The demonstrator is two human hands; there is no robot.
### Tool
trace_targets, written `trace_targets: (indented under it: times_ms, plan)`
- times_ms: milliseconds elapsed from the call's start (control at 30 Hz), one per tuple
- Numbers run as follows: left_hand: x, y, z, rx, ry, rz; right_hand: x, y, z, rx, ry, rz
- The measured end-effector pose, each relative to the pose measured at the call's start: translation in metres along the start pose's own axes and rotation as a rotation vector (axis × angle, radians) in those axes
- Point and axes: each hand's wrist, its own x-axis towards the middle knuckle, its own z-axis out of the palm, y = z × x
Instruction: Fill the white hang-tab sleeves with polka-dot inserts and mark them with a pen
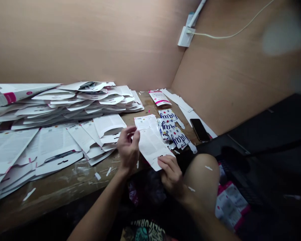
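Observation:
A white printed paper packet (152,145) with a hang-hole slot at its lower end is tilted over the table's front edge. My right hand (172,172) pinches its lower end, fingers on top near the slot. Beside its upper left edge is my left hand (128,147), fingers loosely bent and thumb apart from them; whether it touches the paper is hard to see. Under the packet's far end lies another white packet (145,121). Just to the right, several foil balloon packs (174,129) with blue lettering and coloured dots overlap each other.
Stacked white packets (90,97) fill the table's left side, with more packets (57,144) spread in front. A pink-and-white packet (159,98), paper strips (180,103) and a phone (200,130) lie right. Paper scraps (97,175) dot the front edge. Packets (232,204) sit low at right.

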Motion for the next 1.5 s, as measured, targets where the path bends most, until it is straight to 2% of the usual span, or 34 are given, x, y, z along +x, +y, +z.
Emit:
trace_targets:
  times_ms: [33, 67, 133, 200, 233, 333, 367, 400, 433, 533, 567, 633, 667, 700, 800, 867, 933, 1000, 1067, 1133, 1200, 1267, 1367, 1433, 1500]
  plan:
    - [-0.017, 0.001, -0.012, -0.020, 0.057, -0.026, 0.007, -0.006, -0.004, 0.030, 0.040, 0.023]
    - [-0.031, 0.001, -0.022, -0.071, 0.060, -0.107, 0.012, -0.012, -0.007, 0.052, 0.069, 0.037]
    - [-0.050, -0.002, -0.035, -0.218, -0.014, -0.339, 0.021, -0.026, -0.011, 0.072, 0.097, 0.042]
    - [-0.055, -0.009, -0.037, -0.300, -0.059, -0.452, 0.024, -0.037, -0.011, 0.068, 0.104, 0.039]
    - [-0.054, -0.013, -0.036, -0.286, -0.025, -0.416, 0.024, -0.040, -0.010, 0.061, 0.109, 0.044]
    - [-0.050, -0.025, -0.025, -0.123, 0.199, -0.169, 0.022, -0.045, -0.006, 0.040, 0.131, 0.099]
    - [-0.050, -0.028, -0.021, -0.103, 0.225, -0.166, 0.020, -0.045, -0.004, 0.045, 0.136, 0.116]
    - [-0.051, -0.030, -0.019, -0.126, 0.202, -0.226, 0.018, -0.045, -0.004, 0.061, 0.140, 0.115]
    - [-0.053, -0.030, -0.017, -0.188, 0.130, -0.343, 0.016, -0.046, -0.003, 0.087, 0.138, 0.098]
    - [-0.059, -0.021, -0.019, -0.453, -0.200, -0.747, 0.009, -0.050, -0.002, 0.194, 0.098, -0.005]
    - [-0.060, -0.016, -0.021, -0.527, -0.282, -0.825, 0.006, -0.051, -0.003, 0.223, 0.063, -0.035]
    - [-0.059, -0.007, -0.025, -0.632, -0.383, -0.898, 0.002, -0.053, -0.006, 0.263, -0.007, -0.039]
    - [-0.058, -0.003, -0.026, -0.665, -0.405, -0.898, 0.001, -0.053, -0.009, 0.284, -0.008, 0.018]
    - [-0.057, 0.000, -0.027, -0.687, -0.414, -0.885, 0.000, -0.051, -0.011, 0.309, 0.022, 0.132]
    - [-0.054, 0.004, -0.025, -0.702, -0.397, -0.811, 0.006, -0.040, -0.017, 0.559, 0.130, 0.730]
    - [-0.055, 0.004, -0.023, -0.692, -0.381, -0.788, 0.013, -0.033, -0.019, 0.923, -0.003, 1.069]
    - [-0.058, 0.004, -0.020, -0.683, -0.381, -0.795, 0.019, -0.030, -0.018, 1.264, -0.172, 1.208]
    - [-0.063, 0.004, -0.018, -0.681, -0.389, -0.811, 0.020, -0.032, -0.015, 1.381, -0.183, 1.228]
    - [-0.068, 0.005, -0.015, -0.678, -0.375, -0.820, 0.015, -0.037, -0.011, 1.264, -0.109, 1.194]
    - [-0.071, 0.007, -0.012, -0.671, -0.346, -0.821, 0.008, -0.041, -0.008, 1.004, -0.077, 1.117]
    - [-0.071, 0.006, -0.011, -0.666, -0.341, -0.826, 0.002, -0.043, -0.007, 0.741, -0.092, 1.030]
    - [-0.067, 0.004, -0.011, -0.666, -0.360, -0.839, 0.003, -0.035, -0.011, 0.596, -0.186, 0.940]
    - [-0.055, -0.003, -0.016, -0.668, -0.370, -0.852, 0.018, 0.002, -0.026, 0.365, -0.275, 0.708]
    - [-0.046, -0.006, -0.022, -0.679, -0.357, -0.838, 0.030, 0.041, -0.040, 0.037, -0.255, 0.538]
    - [-0.039, -0.007, -0.028, -0.708, -0.344, -0.805, 0.035, 0.082, -0.053, -0.281, -0.345, 0.426]
